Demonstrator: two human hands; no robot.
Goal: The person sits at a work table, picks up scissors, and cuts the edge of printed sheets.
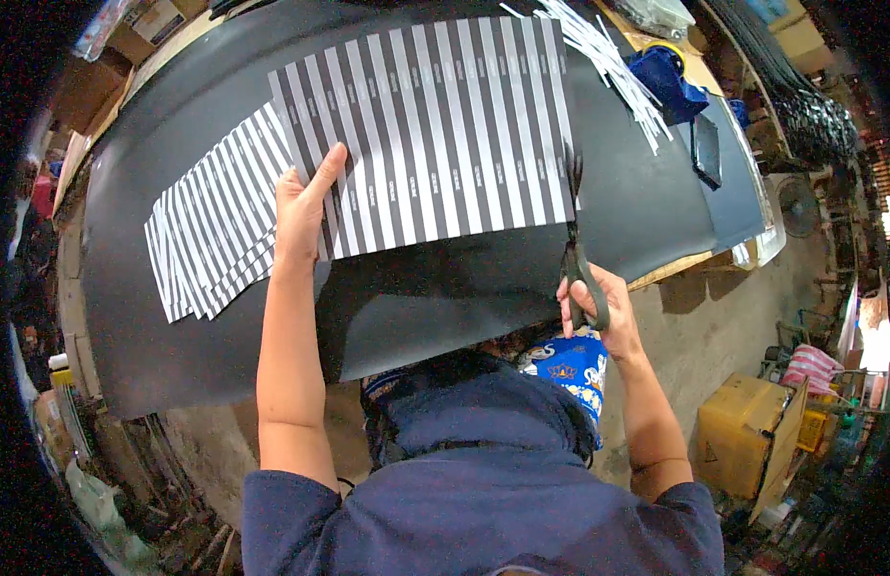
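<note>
My left hand (pixel 306 206) grips the left edge of a black-and-white striped sheet (pixel 435 134), thumb on top. Small print runs in rows across its stripes. My right hand (pixel 606 307) is closed around the dark handles of a pair of scissors (pixel 575 252). Their blades point away from me and lie along the sheet's right edge. Under and left of my left hand lies a fanned pile of similar striped sheets (pixel 215 211). Toward the far right of the table rests a bundle of thin white strips (pixel 613 72).
A black mat (pixel 445 298) covers the table. Right of the strips are a blue cloth item (pixel 666 82) and a dark flat object (pixel 705 152). A cardboard box (pixel 743 432) stands on the floor at right, and a fan (pixel 797 206) is beyond the table's right end.
</note>
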